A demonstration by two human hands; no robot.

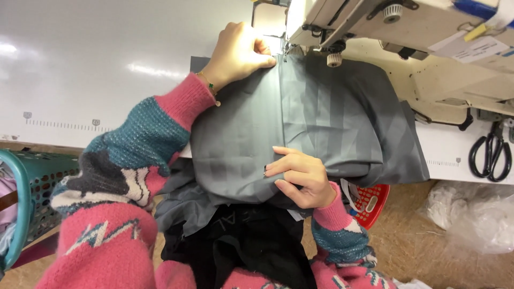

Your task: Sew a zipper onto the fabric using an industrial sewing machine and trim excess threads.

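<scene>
scissors [490,156] rt of grey fabric [321,118], teal basket [32,182] left.

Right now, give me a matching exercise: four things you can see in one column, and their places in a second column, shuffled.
Things:
1. left hand
2. right hand
3. black scissors
4. red basket

Places:
A. on the white table, far right
B. pressing grey fabric beside the sewing machine needle
C. below the table edge, on the floor side
D. pinching the fabric's near fold at the table edge

Pairs: 1-B, 2-D, 3-A, 4-C
</scene>
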